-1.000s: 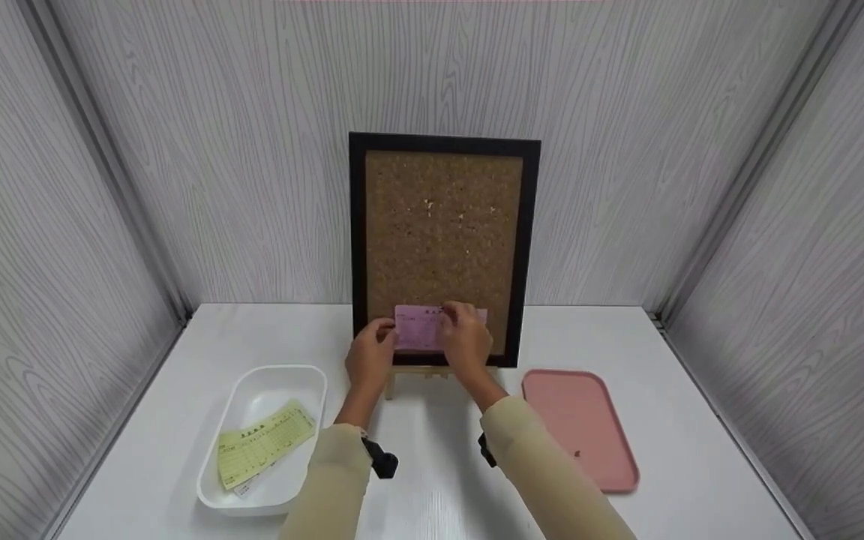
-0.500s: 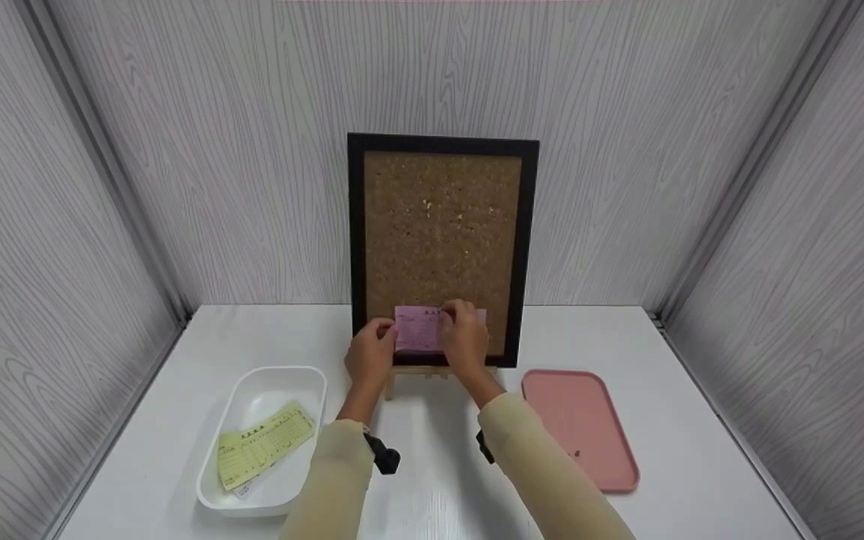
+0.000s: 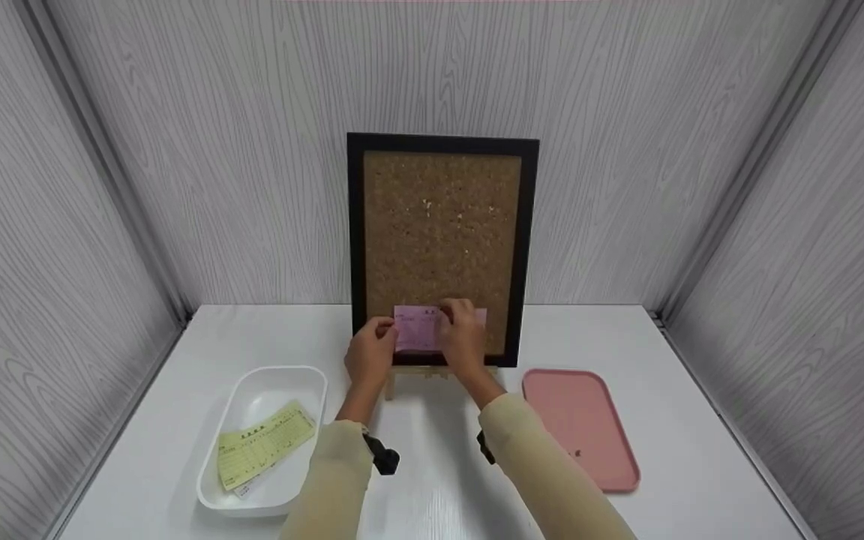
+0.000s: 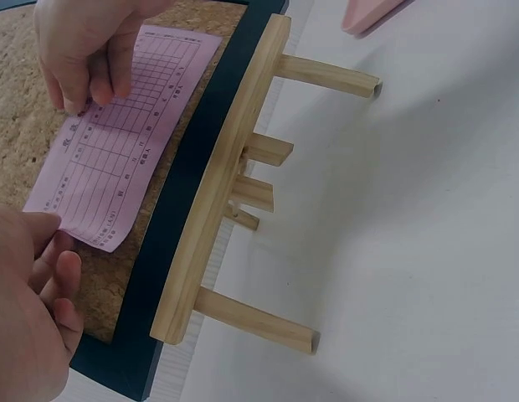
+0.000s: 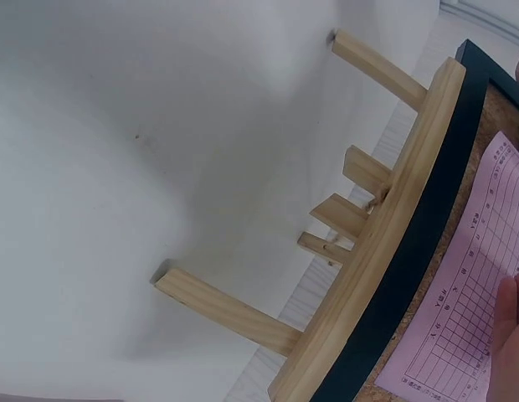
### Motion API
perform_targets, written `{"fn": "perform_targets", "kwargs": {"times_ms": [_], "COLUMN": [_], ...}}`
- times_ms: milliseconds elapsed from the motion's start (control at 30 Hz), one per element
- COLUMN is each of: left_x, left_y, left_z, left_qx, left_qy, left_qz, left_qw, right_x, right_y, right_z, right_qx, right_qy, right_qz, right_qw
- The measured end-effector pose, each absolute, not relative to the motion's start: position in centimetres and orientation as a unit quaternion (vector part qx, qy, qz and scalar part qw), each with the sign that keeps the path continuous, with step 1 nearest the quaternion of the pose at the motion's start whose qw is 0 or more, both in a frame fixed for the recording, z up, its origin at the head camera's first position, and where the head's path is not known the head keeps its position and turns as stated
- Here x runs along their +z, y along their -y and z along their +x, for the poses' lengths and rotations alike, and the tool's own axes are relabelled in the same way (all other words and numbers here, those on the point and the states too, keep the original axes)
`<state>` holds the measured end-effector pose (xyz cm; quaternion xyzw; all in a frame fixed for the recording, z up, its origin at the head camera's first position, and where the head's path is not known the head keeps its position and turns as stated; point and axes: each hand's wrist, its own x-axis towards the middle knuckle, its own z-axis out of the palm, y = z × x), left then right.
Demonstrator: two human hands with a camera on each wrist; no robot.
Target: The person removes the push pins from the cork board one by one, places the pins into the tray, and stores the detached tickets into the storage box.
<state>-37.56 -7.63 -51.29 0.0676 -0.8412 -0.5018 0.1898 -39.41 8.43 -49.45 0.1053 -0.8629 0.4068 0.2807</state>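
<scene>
A pink printed form slip (image 3: pixel 415 328) lies flat across the bottom of a black-framed cork board (image 3: pixel 439 232). My left hand (image 3: pixel 370 354) pinches the slip's left end between thumb and finger; its other fingers curl loosely, as the left wrist view shows. At the middle of the slip's upper edge, my right hand (image 3: pixel 464 339) has its fingertips bunched against the paper. A small dark pin (image 4: pixel 86 105) shows just at those fingertips, mostly hidden by them. The right hand also covers part of the slip in the head view.
The board leans on a wooden easel (image 4: pixel 223 180), whose legs stick out toward me. On the left, a white tray (image 3: pixel 263 388) holds yellow slips (image 3: pixel 263 446) with a white one beneath. At right lies a pink tray (image 3: pixel 571 405) with small dark pieces (image 3: pixel 577 453) in it.
My right hand has shifted very slightly left at the slip's upper edge. The left hand, slip and board stay practically where they were.
</scene>
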Motion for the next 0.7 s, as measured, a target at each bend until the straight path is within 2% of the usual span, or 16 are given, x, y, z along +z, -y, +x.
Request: {"fn": "perform_targets", "kwargs": {"times_ms": [700], "left_x": [-51.71], "left_y": [7.45], "left_z": [-37.54], "left_qx": [-0.501], "left_qy": [0.845], "left_qz": [0.064], "left_qw": [0.178], "right_x": [-49.68], "right_y": [-8.36], "right_z": [-39.76], "right_qx": [0.374], "right_qy": [0.872], "right_qz": [0.099], "right_qw": [0.301]}}
